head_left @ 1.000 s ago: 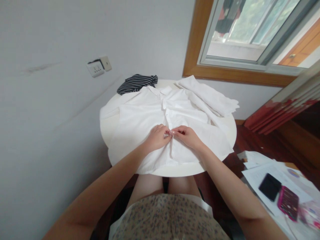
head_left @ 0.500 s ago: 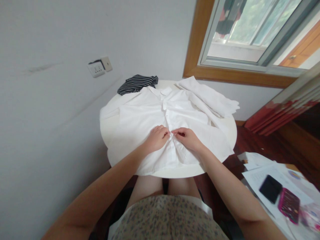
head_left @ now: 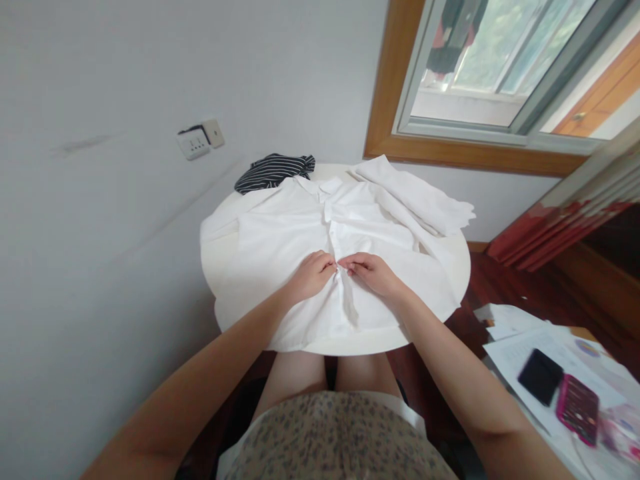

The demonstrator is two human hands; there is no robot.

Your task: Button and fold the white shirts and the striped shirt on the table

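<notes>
A white collared shirt [head_left: 285, 230] lies spread over a round white table [head_left: 217, 263], its collar toward the wall. Both hands meet at its front placket, below the middle. My left hand [head_left: 315, 272] is closed, pinching the placket from the left. From the right, my right hand [head_left: 373, 272] pinches the same spot, fingertips almost touching those of the left. The cloth is drawn up into folds beneath the fingers. Any button between the fingertips is too small to make out.
A black-and-white striped cloth [head_left: 274, 172] lies at the table's back left, a folded white cloth [head_left: 415, 193] at the back right. At lower right, papers [head_left: 515, 343] carry a black phone [head_left: 541, 377] and a pink-edged phone [head_left: 579, 409]. A wall socket [head_left: 193, 143] is behind left.
Both hands stay at the same spot on the placket, with small shifts of the fingers. The folds below them have changed shape slightly. The camera view has tilted a little.
</notes>
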